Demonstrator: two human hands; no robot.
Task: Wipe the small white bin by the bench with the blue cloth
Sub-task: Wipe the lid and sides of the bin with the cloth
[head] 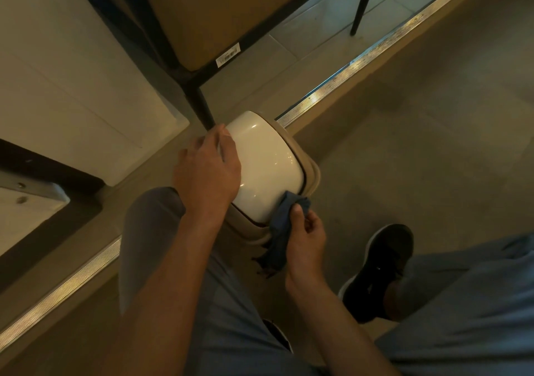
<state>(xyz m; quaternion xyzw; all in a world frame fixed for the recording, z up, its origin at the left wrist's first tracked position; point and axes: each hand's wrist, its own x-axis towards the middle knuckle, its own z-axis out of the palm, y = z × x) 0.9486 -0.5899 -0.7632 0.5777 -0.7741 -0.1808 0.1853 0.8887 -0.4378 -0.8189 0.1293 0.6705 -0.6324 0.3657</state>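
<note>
White bin between left hand and cloth-pinching right hand.

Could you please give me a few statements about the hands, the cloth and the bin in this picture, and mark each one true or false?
1. The right hand pinches the blue cloth against the near edge of the white bin. True.
2. The left hand hangs free, away from the bin. False: it rests on the bin's lid, fingers spread over its left side.
3. The bin stands beside a black bench leg. True.
4. The cloth lies spread flat on the floor. False: it is bunched in the right hand and hangs down from it.
5. A black shoe shows to the right of the bin. True.
</note>
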